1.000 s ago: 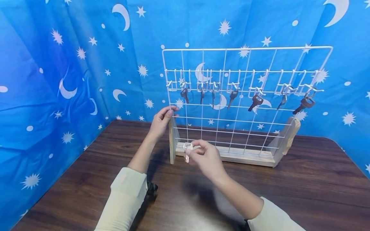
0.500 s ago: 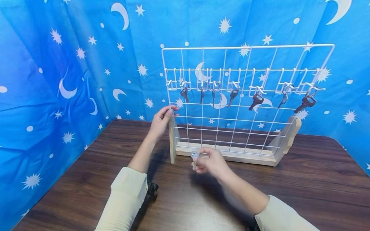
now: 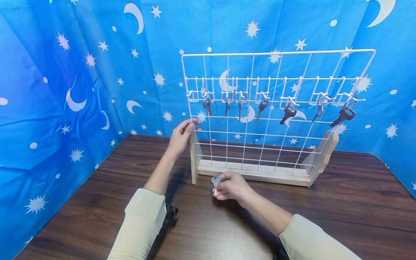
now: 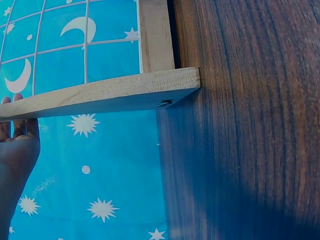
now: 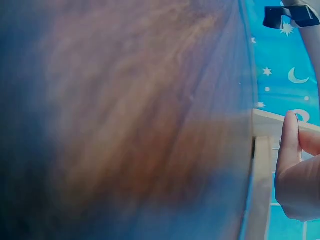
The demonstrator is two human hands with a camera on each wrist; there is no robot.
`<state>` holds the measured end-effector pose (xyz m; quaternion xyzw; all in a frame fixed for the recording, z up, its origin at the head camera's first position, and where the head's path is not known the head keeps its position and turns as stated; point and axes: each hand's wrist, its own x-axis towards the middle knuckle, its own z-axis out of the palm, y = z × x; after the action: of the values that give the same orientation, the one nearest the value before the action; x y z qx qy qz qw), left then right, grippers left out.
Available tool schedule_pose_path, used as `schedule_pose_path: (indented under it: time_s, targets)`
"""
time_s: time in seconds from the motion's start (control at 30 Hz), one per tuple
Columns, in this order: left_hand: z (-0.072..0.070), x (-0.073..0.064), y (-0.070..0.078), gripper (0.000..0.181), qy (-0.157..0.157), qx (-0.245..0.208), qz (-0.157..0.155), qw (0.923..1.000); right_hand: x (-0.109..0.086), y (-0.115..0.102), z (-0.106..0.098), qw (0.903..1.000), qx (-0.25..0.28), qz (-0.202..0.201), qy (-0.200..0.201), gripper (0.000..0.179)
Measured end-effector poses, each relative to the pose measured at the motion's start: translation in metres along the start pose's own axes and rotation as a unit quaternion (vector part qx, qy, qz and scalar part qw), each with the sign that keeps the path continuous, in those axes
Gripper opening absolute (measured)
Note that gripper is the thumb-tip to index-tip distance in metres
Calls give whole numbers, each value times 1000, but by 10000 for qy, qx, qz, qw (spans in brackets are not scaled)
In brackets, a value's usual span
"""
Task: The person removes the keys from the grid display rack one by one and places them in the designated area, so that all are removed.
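My right hand [image 3: 233, 187] pinches a silvery key [image 3: 215, 180] between thumb and fingers, just in front of the wooden base. The key's bow sticks up past the fingertips and its blade points down. Only part of my right hand [image 5: 300, 185] shows in the right wrist view, where the key is mostly hidden. My left hand [image 3: 182, 136] grips the left side of the white wire-grid rack [image 3: 243, 134], at the top of its wooden upright [image 3: 193, 159]. In the left wrist view, the fingers of my left hand [image 4: 19, 150] reach round that wooden side piece [image 4: 125, 90].
Several dark keys, such as one key [image 3: 288, 114], hang by rings from white hooks along the grid. The leftmost hook [image 3: 192, 95] holds no key. A dark wooden table [image 3: 357, 202] lies beneath, and a blue star-and-moon cloth [image 3: 97, 72] surrounds it.
My right hand has drawn the key down and back from the lower left of the grid, then slightly left. The left hand stays on the rack.
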<state>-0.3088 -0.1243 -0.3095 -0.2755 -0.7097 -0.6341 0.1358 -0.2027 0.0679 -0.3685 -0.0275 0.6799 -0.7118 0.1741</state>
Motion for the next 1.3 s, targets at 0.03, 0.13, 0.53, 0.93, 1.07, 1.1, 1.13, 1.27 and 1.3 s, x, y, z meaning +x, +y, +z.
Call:
schedule_pose_path:
  time_s: [0.03,0.13,0.53,0.93,1.07,1.1,1.13,1.27,1.3]
  targets:
    - [0,0,0,40,2,3,-2,10000,2,2,0,10000,-16,45,-29,14]
    - [0,-1,1,41,-6,5,1,10000,6,7,2,9998,-84,160,-60,12]
    - [-1,0,5,34,-31,-87,-119,9999,12,13,6,9983,-439,384,10,7]
    - [4,-8,33,33,-51,29,-215,9998,13,22,7,9971,-578,484,-105,9]
    - [5,-7,31,33,-68,-5,-191,9998,13,23,8,9959,-679,592,-112,8]
    - [5,-6,31,33,-69,-5,-185,9998,13,23,8,9957,-684,609,-107,8]
    - [5,-6,31,33,-73,-6,-177,9998,13,23,8,9956,-706,614,-103,8]
    - [5,-7,30,33,-55,15,-214,9998,13,24,9,9947,-807,639,-72,11]
    - [5,-7,30,32,-50,30,-229,9997,12,24,10,9943,-862,633,-63,11]
